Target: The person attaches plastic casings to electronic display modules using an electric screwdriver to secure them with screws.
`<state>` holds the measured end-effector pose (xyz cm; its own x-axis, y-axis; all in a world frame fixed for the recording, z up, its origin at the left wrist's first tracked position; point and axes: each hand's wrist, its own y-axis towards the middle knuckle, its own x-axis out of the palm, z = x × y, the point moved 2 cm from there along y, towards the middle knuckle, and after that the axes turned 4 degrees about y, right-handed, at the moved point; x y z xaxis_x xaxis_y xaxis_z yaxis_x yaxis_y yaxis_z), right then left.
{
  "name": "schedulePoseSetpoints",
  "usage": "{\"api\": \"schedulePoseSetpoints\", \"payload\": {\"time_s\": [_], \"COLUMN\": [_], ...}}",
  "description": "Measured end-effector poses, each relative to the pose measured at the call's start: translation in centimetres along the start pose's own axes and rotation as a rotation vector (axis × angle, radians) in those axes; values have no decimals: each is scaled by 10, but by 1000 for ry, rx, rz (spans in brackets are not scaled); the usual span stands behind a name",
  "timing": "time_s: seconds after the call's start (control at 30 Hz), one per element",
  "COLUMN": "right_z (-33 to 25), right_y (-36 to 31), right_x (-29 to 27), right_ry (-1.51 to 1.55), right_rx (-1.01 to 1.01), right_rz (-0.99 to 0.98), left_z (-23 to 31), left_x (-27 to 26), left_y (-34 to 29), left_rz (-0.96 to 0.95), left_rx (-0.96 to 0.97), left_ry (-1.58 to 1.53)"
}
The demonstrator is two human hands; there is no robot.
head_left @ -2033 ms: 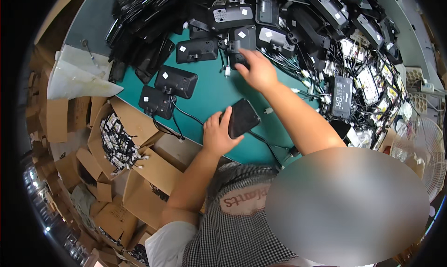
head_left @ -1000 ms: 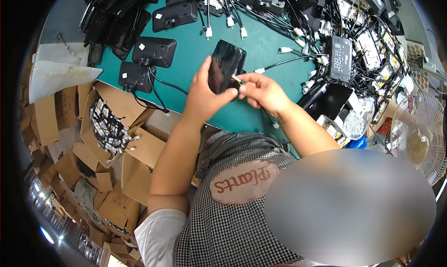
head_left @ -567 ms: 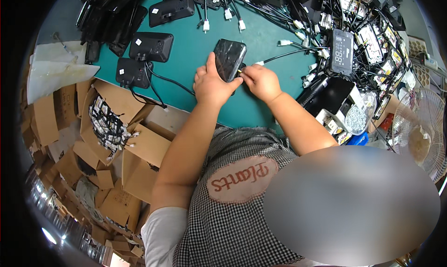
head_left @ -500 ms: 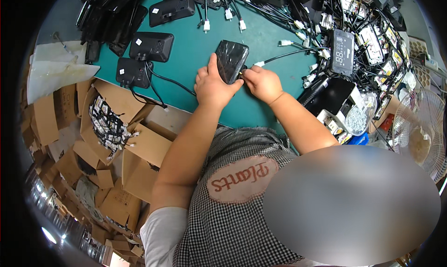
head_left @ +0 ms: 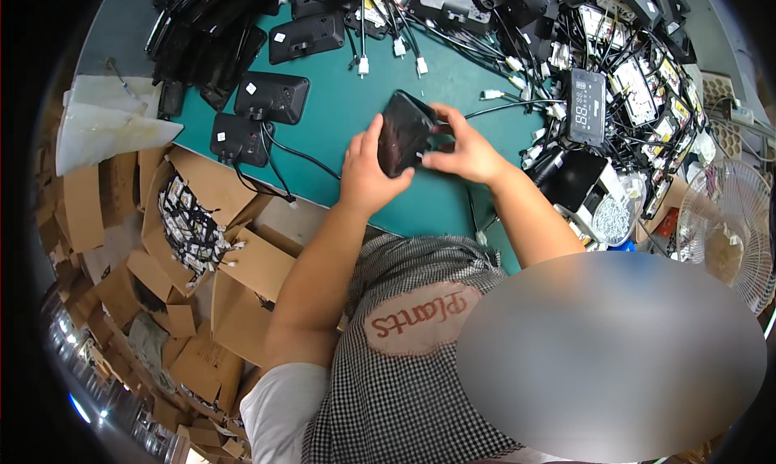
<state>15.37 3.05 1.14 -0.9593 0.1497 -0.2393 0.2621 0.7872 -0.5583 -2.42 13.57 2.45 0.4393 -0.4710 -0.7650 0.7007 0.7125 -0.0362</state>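
Observation:
My left hand (head_left: 370, 175) grips a black display unit (head_left: 401, 137) along its left and lower edges, thumb near the bottom corner. The glossy face of the unit is tilted above the green table. My right hand (head_left: 473, 153) is at the unit's right edge, thumb and fingers spread apart; whether the fingertips touch it is hard to see. A dark cable with a white connector (head_left: 482, 238) hangs below my right wrist, near the table's front edge.
Black units with cables (head_left: 239, 138) lie at the left, beside stacked black housings (head_left: 202, 44). Wired circuit boards and a display panel (head_left: 588, 107) crowd the right. A tub of screws (head_left: 617, 218) and a fan (head_left: 726, 229) stand farther right. Cardboard boxes (head_left: 255, 294) fill the floor at left.
The display unit has tilted and shifted slightly toward me. My right hand's fingers have spread from a pinch at its lower right edge, and the cable now hangs below that hand.

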Motion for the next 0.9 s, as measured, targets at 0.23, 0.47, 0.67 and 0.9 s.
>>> {"api": "schedulePoseSetpoints", "payload": {"time_s": [0.23,0.47,0.67,0.9], "right_z": [-62,-79,-79,-86], "right_y": [-48,-66,-73,-87], "right_x": [8,7,9,20], "right_ry": [869,775,788,1267], "right_rx": [-506,-442,-433,-196], "right_rz": [-179,-83,-124,-131], "left_z": [54,72,85,97], "left_x": [-42,-50,-58,-84], "left_y": [-31,-47,-50,-45], "left_rz": [-328,-225,-225,-334], "left_rx": [167,123,93,188], "left_ry": [-326,-261,-168,-170]}}
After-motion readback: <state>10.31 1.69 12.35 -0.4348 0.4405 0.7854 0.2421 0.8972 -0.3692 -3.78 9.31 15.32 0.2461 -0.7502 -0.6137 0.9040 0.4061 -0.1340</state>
